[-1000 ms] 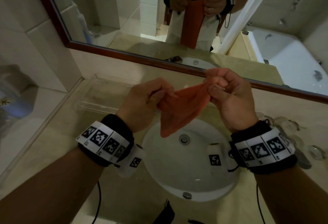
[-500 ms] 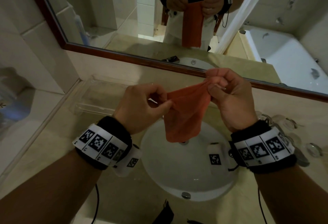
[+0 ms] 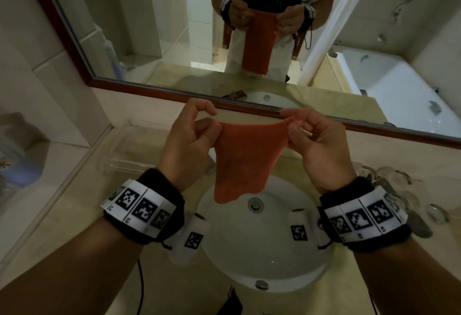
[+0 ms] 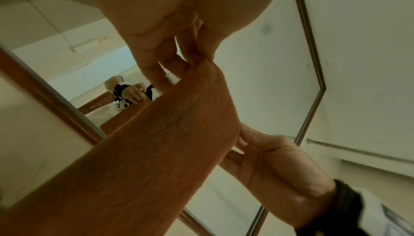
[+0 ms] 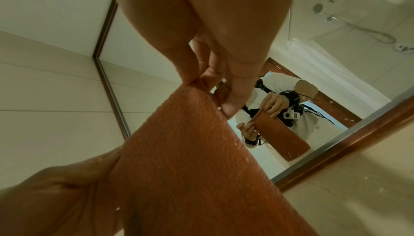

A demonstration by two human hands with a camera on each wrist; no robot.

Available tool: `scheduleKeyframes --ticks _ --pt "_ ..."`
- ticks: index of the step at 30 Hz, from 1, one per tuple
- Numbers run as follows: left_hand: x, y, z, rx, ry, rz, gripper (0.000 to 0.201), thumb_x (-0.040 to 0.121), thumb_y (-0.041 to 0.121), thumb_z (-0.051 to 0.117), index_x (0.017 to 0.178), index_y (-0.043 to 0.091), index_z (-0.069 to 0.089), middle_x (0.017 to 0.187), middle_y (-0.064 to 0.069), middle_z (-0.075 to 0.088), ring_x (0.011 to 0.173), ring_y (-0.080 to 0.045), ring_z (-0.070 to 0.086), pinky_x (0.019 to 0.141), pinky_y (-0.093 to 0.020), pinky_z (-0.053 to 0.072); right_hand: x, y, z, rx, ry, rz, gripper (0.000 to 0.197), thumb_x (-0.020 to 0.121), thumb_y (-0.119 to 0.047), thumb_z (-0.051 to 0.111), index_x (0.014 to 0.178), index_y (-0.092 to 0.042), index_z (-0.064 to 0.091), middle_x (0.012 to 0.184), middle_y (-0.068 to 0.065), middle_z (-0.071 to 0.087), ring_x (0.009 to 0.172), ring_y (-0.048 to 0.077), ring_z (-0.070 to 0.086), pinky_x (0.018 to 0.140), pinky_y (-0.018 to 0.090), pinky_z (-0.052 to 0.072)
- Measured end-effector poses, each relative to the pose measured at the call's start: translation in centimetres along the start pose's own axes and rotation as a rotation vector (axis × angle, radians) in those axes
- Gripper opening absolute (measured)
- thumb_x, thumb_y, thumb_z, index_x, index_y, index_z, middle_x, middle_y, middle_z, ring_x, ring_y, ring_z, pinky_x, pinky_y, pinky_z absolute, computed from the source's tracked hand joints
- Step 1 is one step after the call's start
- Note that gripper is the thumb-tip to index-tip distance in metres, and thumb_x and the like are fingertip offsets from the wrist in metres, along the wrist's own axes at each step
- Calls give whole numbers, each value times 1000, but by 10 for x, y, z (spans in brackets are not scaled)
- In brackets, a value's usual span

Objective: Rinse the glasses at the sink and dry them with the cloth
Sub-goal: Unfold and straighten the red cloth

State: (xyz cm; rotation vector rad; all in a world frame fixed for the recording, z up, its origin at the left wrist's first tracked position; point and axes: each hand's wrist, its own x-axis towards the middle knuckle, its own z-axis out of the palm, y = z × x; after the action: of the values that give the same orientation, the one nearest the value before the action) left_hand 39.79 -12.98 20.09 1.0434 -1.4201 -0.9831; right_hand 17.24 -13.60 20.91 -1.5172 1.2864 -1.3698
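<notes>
An orange cloth (image 3: pixel 243 157) hangs spread above the round white sink (image 3: pixel 274 272). My left hand (image 3: pixel 197 135) pinches its upper left corner and my right hand (image 3: pixel 299 127) pinches its upper right corner, so its top edge is stretched between them. In the left wrist view the cloth (image 4: pixel 156 142) runs from my left hand (image 4: pixel 197 57) down to my right hand (image 4: pixel 257 151). In the right wrist view my right hand (image 5: pixel 201 82) nips the cloth (image 5: pixel 190 160). Several clear glasses (image 3: pixel 396 177) lie on the counter to the right of the sink.
A clear plastic tray (image 3: pixel 134 150) stands on the beige counter (image 3: pixel 74 227) left of the sink. A wood-framed mirror (image 3: pixel 149 40) rises right behind the counter and shows a person holding the cloth. Tiled wall closes off the left side.
My hands have moved apart and the bunched cloth is now stretched out flat between them. My left hand shifted left along the top edge.
</notes>
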Motion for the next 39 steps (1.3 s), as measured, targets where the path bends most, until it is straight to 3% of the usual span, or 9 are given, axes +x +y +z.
scheduleKeyframes --ticks 7,10,14,17,21,25,31,35,39 --pt "-1 17 9 -5 28 -51 20 105 11 43 99 25 55 68 -7 39 64 -22 44 54 -35 48 -5 -6 7 -109 -20 -3 24 101 -21 49 121 -29 59 100 10 64 91 32 66 76 62 58" --pt "-1 22 11 -86 62 -120 19 105 11 43 95 21 56 61 3 42 57 -17 44 46 -25 42 -7 -3 1 -55 -101 125 56 82 -39 79 132 -28 55 114 1 66 103 23 69 79 47 59" --pt "-2 26 9 -171 20 -201 23 104 9 44 90 20 58 66 6 59 54 -12 50 45 -20 41 -14 -6 -6 0 -229 283 100 44 -24 92 138 -16 56 129 1 65 99 17 74 84 37 62" --pt "-1 28 9 -292 -14 -237 23 103 6 43 90 18 58 97 -2 77 67 -14 61 51 -21 45 -14 -6 -9 -46 -254 331 84 44 -22 94 123 -9 67 111 5 76 97 20 76 93 46 59" --pt "-3 29 10 -356 -7 -275 23 103 7 44 90 18 58 107 -4 77 72 -15 62 50 -20 47 -11 -2 -8 -119 -393 331 20 79 -17 84 92 -4 76 83 3 78 82 16 75 85 41 58" --pt "-2 26 11 -439 41 -307 22 103 7 44 90 19 57 114 -1 75 67 -15 60 48 -20 48 -16 -2 2 91 -444 388 41 91 -27 63 117 5 63 110 30 68 105 44 67 101 62 50" --pt "0 13 14 -495 128 -384 27 87 36 63 111 24 61 119 -1 69 77 -18 63 60 -28 54 -10 -10 14 123 -272 315 19 99 -16 60 118 -11 63 109 16 71 99 37 67 92 54 55" --pt "-11 -2 23 -439 12 -438 75 69 42 80 137 41 47 137 -25 49 121 -31 58 68 -30 58 -10 -11 9 219 -312 350 57 77 -12 82 127 -14 56 115 13 68 104 34 70 91 55 58" --pt "-21 -12 27 -359 -120 -326 81 59 11 89 126 42 58 158 1 33 121 -21 61 78 -36 60 -6 -5 0 261 -323 387 103 63 0 89 150 -20 37 133 20 57 117 38 64 96 56 56"
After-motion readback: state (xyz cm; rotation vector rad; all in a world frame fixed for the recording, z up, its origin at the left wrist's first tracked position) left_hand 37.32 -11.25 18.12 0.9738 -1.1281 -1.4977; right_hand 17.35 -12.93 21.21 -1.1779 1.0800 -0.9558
